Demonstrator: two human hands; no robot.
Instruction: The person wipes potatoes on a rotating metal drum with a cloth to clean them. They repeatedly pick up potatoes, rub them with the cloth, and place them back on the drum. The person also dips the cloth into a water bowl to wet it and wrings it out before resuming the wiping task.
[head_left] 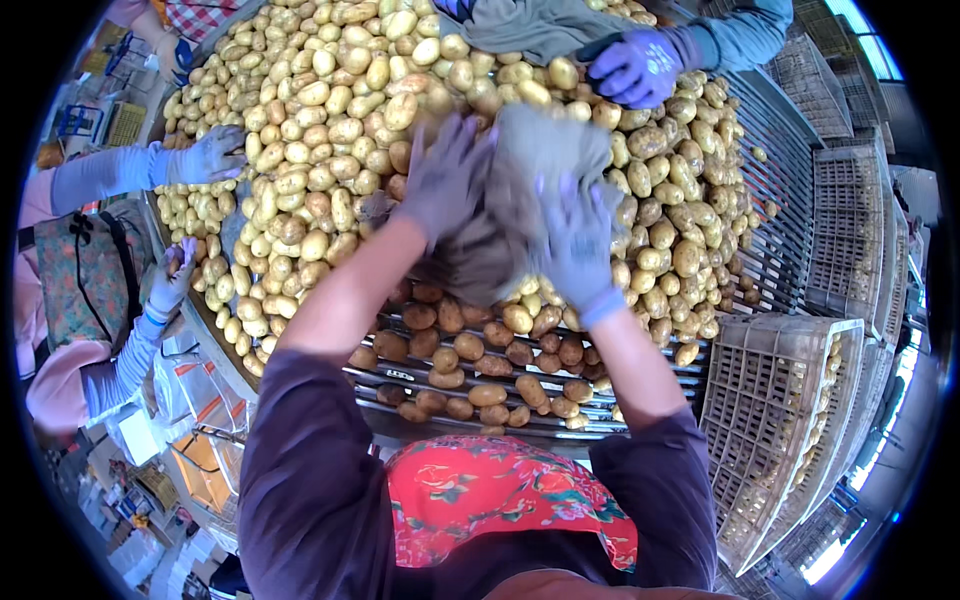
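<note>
Both my hands wear grey-purple gloves and grip a dusty grey sack [525,190] held over a roller table heaped with yellow potatoes [320,120]. My left hand [445,180] clutches the sack's left side. My right hand [575,245] holds its right side lower down. The sack hangs crumpled above darker, wet-looking potatoes [480,365] lying on the metal rollers [400,378] near me. Whatever lies inside the sack is hidden.
A co-worker's purple-gloved hand [635,65] rests on potatoes at the far side. At left, another person's gloved hands [205,155] reach into the pile. Plastic crates [775,400] stand stacked at right beside bare rollers [785,170]. Bags and boxes [195,420] sit lower left.
</note>
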